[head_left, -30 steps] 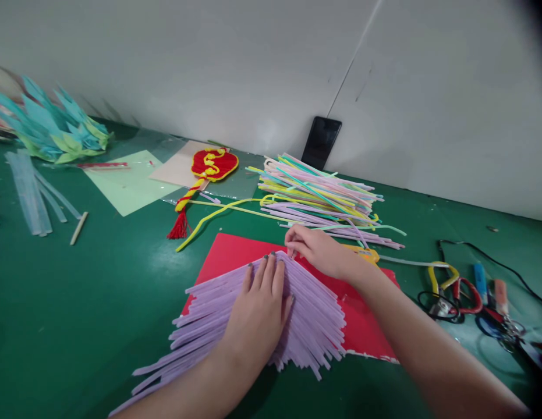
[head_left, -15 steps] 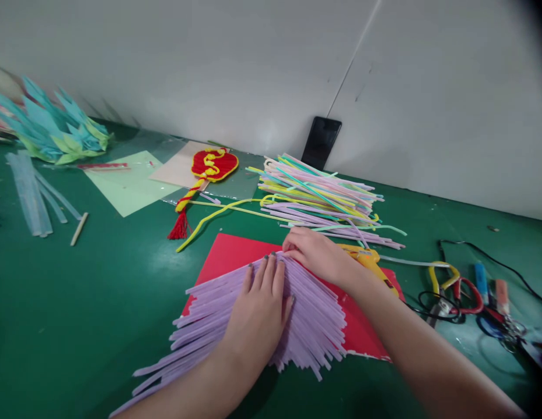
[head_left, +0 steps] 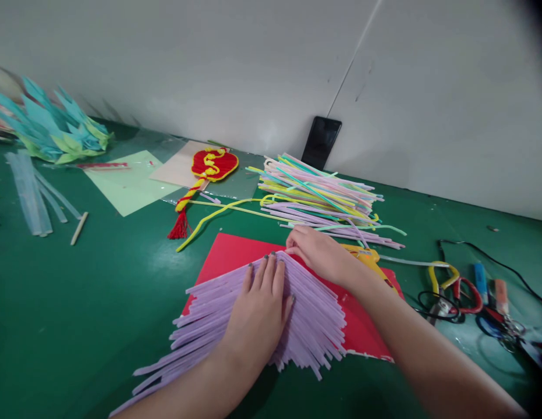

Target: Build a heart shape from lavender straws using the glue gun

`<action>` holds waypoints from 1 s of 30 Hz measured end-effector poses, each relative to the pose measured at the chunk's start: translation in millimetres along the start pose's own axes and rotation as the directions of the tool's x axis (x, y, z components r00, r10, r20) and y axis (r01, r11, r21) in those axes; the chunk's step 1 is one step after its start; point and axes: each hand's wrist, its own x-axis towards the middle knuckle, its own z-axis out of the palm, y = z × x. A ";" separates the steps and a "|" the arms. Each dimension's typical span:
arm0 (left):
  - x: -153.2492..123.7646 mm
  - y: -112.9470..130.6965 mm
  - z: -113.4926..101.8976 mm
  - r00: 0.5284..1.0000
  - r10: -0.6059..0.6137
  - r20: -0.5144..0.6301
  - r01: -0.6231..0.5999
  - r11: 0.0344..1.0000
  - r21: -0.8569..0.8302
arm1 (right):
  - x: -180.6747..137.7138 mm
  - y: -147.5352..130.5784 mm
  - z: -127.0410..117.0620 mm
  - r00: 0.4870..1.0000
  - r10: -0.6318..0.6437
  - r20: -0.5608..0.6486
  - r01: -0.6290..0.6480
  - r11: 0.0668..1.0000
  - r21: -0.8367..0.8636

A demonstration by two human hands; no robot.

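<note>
Purple pipe cleaners [head_left: 312, 308] lie side by side in a V-shaped layer, its peak pointing to the back, over a red sheet [head_left: 236, 247]. My left hand [head_left: 257, 308] rests flat on the middle of the layer, fingers stretched toward the peak. Just right of the peak, the fingers of my right hand [head_left: 316, 253] are curled together in a pinch. Whatever is between those fingertips is too small or hidden to make out. A yellow hot glue gun [head_left: 373, 265] lies on the red sheet behind my right forearm, which partly covers it.
Behind the sheet lies a pile of coloured pipe cleaners [head_left: 318, 192], with a phone [head_left: 322, 141] leaning on the wall. A red and yellow fan-shaped ornament [head_left: 215, 164] lies left of it. Pliers [head_left: 443, 291] and a black cord [head_left: 480, 249] are at right; clear glue sticks [head_left: 30, 195] at left.
My right hand has shifted slightly to the right, away from the peak of the purple layer. My left hand stays pressed in the same place.
</note>
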 end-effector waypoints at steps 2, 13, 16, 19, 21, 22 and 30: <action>-0.1 0.2 0.0 1.000 0.000 -0.001 0.000 1.000 0.006 | -0.3 -0.8 -2.6 1.000 0.008 -0.007 -0.008 1.000 0.005; 1.3 0.7 -2.0 1.000 -0.004 0.025 0.004 1.000 0.003 | 0.0 1.2 -7.0 0.995 0.085 0.047 -0.094 0.964 0.250; 1.0 0.5 -1.7 1.000 -0.007 0.015 0.007 1.000 0.002 | -0.5 0.1 -7.6 0.991 0.108 0.081 -0.129 0.934 0.334; 0.7 0.7 -1.8 1.000 -0.012 0.024 0.012 1.000 0.001 | -0.3 -1.1 -8.5 0.985 0.126 0.114 -0.161 0.911 0.381; 0.9 0.8 -2.1 0.999 -0.015 0.034 0.015 1.000 0.002 | 0.0 -1.9 -8.9 0.983 0.139 0.122 -0.176 0.904 0.390; 1.0 0.8 -2.2 0.999 -0.016 0.038 0.016 1.000 0.001 | 0.1 -2.4 -9.2 0.981 0.143 0.128 -0.183 0.902 0.391; 1.4 0.5 -1.7 0.999 -0.006 0.038 0.007 1.000 -0.007 | -12.1 -5.3 -14.7 0.963 0.270 -0.004 -0.270 0.963 0.005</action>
